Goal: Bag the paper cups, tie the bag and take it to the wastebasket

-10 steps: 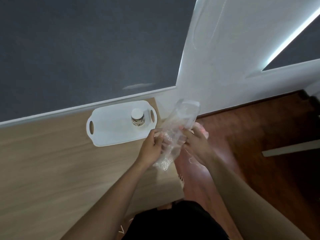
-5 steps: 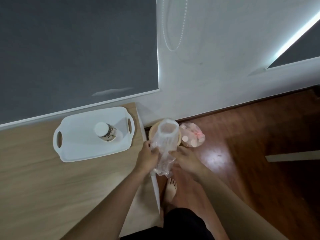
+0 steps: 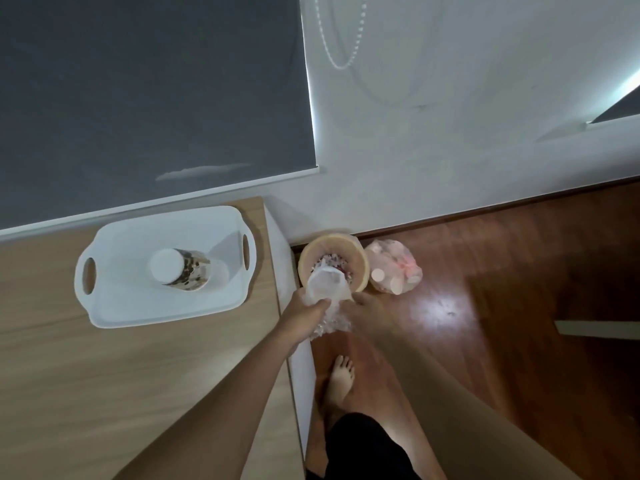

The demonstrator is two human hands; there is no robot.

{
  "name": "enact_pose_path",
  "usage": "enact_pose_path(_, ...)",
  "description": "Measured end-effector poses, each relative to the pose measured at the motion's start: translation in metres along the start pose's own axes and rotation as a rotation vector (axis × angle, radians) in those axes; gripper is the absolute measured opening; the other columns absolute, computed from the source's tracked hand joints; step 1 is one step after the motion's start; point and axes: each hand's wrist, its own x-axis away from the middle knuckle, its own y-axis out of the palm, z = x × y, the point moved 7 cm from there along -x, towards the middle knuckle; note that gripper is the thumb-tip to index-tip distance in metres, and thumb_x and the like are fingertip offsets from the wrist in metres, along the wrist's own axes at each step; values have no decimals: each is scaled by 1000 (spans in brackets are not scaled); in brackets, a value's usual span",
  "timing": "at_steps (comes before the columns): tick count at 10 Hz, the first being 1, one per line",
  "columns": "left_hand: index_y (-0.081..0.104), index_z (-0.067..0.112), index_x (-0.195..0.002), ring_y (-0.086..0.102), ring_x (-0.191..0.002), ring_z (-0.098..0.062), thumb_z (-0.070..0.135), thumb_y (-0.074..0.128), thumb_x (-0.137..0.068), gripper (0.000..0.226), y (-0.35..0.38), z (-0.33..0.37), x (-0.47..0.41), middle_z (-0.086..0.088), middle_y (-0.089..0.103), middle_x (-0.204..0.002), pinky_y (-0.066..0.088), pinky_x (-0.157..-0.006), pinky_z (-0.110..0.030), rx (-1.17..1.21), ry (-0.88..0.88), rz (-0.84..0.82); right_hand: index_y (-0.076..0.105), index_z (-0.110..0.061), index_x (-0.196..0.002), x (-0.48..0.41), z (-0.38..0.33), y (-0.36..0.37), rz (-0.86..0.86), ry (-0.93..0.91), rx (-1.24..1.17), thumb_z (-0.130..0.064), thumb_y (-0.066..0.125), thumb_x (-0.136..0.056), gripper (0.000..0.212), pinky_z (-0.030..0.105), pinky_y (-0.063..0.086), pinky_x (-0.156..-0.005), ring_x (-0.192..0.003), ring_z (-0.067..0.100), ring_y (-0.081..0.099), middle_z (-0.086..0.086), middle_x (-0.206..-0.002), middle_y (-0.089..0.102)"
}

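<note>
Here, from left to right: white tray (image 3: 114, 306) on a wooden table (image 3: 104, 393), well left of the fingers, carrying a stack of patterned paper cups (image 3: 180, 270) tipped on its side. Left hand (image 3: 304, 315) with fingers curled tight around a clear plastic bag (image 3: 327, 289), held just above a tan wastebasket (image 3: 360, 252). Right hand (image 3: 369, 310) gripping the same bag from the other side, somewhat blurred. Beyond the right fingers, a pinkish bag (image 3: 394, 271), possibly full of cups, on the floor touching the basket.

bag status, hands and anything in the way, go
Left hand and right hand both gripping clear bag. Bag over wastebasket. Pink bag beside it, not blocking.
</note>
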Motion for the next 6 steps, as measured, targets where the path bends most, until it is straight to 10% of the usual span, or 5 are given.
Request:
enact_pose_path(2, 39, 15, -166, 62, -90, -2, 40, 61, -112, 64, 4, 10, -12, 6, 59, -124, 49, -68, -20, 45, -17, -63, 70, -7, -138, -13, 1, -4, 55, -25, -109, -44, 65, -102, 52, 36, 58, -97, -108, 20, 71, 13, -130, 76)
enact_pose_path(4, 20, 20, -175, 54, -150, -28, 78, 59, -90, 110, -10, -14, -32, -8, 43, -173, 44, -125, -51, 69, -56, -51, 71, -8, -86, -17, 7, -11, 112, -30, -184, -33, 63, -108, 35, 40, 44, -73, -70, 18, 56, 9, -73, 61)
enact_pose_path(6, 41, 22, -167, 70, -126, -17, 64, 66, -96, 86, -26, -19, -23, 4, 62, -142, 52, -119, -49, 87, 0, -32, 76, -13, -121, -9, 4, 3, 105, -66, -195, -30, 62, -107, 26, 34, 45, -66, -62, 9, 55, -6, -74, 62)
